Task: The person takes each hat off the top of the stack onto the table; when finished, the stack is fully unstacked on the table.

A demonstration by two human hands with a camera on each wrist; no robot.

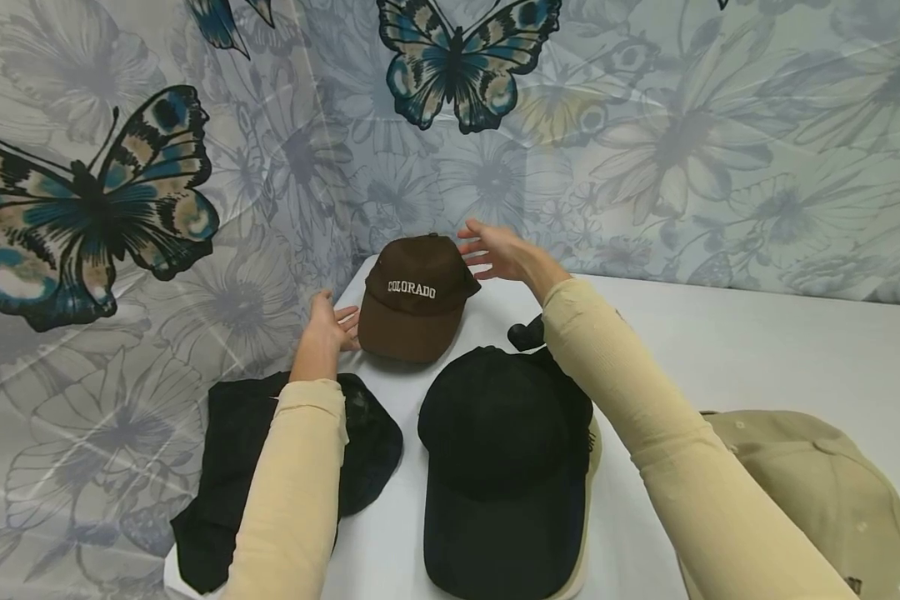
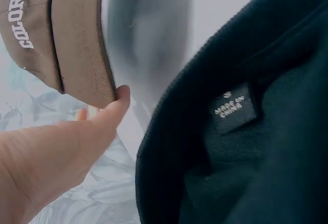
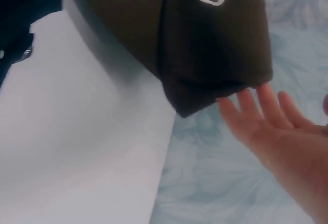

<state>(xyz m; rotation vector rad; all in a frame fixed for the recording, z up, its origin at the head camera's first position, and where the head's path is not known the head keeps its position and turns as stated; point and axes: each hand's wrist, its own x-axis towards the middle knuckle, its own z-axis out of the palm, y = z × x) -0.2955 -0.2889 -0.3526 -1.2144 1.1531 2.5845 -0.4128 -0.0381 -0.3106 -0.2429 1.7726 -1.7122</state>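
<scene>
In the head view a brown cap [image 1: 412, 287] with white COLORADO lettering stands at the table's far left corner, its brim toward me. My left hand [image 1: 328, 333] is at the cap's left side. The left wrist view shows one of its digits at the edge of the brim [image 2: 84, 44], with other fingertips partly hidden behind it. On the cap's other side is my right hand [image 1: 502, 254], fingers extended. Its fingertips [image 3: 246, 101] meet the cap's lower edge in the right wrist view.
A black cap [image 1: 502, 467] lies in front, over something beige. Black caps or cloth [image 1: 225, 467] lie under my left forearm. A beige cap [image 1: 817, 483] sits at the right, and a small black item [image 1: 525, 335] lies behind the front cap. Butterfly-patterned fabric [image 1: 645, 167] borders the white table [image 1: 795, 358].
</scene>
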